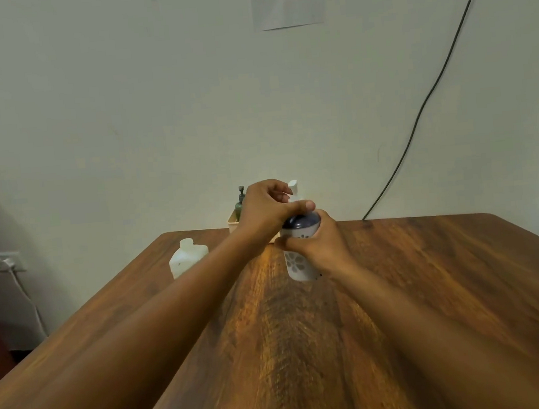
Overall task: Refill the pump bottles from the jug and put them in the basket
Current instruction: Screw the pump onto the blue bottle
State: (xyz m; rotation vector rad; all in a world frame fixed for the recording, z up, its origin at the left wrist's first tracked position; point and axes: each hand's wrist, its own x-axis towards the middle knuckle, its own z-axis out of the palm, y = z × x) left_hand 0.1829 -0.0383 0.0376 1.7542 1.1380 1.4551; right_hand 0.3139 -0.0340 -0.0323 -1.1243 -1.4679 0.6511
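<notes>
While the right hand wraps the white pump bottle (flower-printed, dark-shouldered) standing on the wood-grain table, the left hand pinches its white pump collar. Left of the bottle sits a translucent squarish jug; behind it, a cream basket, mostly hidden, seemingly holds a green bottle.

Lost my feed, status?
Left hand on pump top. Right hand holds flowered bottle. Jug left, basket behind. Nothing blocking.

Both forearms bare to frame edge, no sleeves; left hand, right hand without gloves.
</notes>
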